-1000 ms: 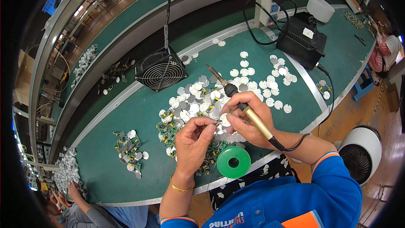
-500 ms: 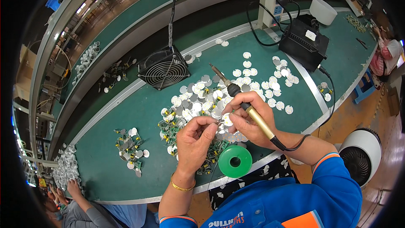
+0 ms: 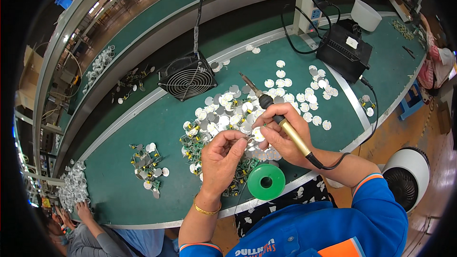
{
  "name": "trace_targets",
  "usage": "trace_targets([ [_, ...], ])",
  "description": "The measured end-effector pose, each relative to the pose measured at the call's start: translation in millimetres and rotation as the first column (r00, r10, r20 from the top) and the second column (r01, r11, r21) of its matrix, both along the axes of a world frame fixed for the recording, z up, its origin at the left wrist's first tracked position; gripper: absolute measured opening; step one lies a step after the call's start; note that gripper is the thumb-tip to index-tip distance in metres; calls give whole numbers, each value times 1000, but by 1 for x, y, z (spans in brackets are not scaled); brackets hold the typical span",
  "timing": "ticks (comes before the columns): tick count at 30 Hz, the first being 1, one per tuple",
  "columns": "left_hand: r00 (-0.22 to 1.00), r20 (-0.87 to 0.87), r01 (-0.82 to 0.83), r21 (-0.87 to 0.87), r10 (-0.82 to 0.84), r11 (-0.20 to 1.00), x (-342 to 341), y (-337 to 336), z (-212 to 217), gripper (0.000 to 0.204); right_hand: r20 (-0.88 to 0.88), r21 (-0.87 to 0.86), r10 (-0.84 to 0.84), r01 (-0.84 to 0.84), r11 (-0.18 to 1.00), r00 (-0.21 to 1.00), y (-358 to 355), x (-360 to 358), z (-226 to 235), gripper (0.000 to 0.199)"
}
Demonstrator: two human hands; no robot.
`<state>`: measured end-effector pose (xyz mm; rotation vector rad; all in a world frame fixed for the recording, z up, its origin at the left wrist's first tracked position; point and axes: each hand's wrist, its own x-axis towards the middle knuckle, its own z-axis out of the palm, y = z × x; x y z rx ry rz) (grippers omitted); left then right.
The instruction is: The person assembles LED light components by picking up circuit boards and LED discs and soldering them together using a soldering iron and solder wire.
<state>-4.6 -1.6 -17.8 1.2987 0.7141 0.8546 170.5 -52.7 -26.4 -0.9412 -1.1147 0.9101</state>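
Observation:
My right hand [image 3: 290, 135] is closed around a soldering iron [image 3: 296, 142] with a gold and black handle, its tip pointing up and left. The thumb and fingers of that hand also pinch a small white round board [image 3: 258, 134]. Beside the board's left edge, my left hand [image 3: 220, 159] pinches something too small to make out. Below lie a heap of white and grey discs [image 3: 223, 123] and green circuit boards [image 3: 193, 145] with yellow parts. A green solder spool [image 3: 254, 188] lies at the bench's near edge.
A black fan [image 3: 187, 78] stands behind the heap. Farther right are a black soldering station [image 3: 343, 50] and a white tub [image 3: 365, 15]. Another small pile of boards [image 3: 148, 166] lies left on the green bench [image 3: 114, 181]. A co-worker's hand [image 3: 84, 210] touches clear parts at far left.
The view has shifted slightly. Both hands keep nearly the same pose, with the soldering iron and the white round board still in my right hand.

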Motion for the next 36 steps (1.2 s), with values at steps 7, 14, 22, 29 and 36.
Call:
trace_targets([
  [7, 1000, -18, -11, 20, 11, 1000, -1, -1, -1, 14, 50, 17, -24, 24, 1000, 998, 1, 0, -1, 23],
  [14, 999, -31, -12, 25, 13, 1000, -1, -1, 0, 16, 39, 16, -28, 27, 999, 999, 2, -1, -3, 24],
  [22, 999, -40, -13, 21, 13, 1000, -1, -1, -2, 17, 33, 5, -15, 15, 1000, 999, 2, 0, -4, 26],
  [29, 1000, -23, -10, 10, 10, 1000, 0, -1, -2, 15, 19, 8, -24, 24, 1000, 1000, 3, -1, -4, 26],
  [36, 999, -30, -15, -2, 15, 1000, 0, 0, -2, 16, 0, -1, -33, 33, 999, 999, 4, -2, -4, 26],
])
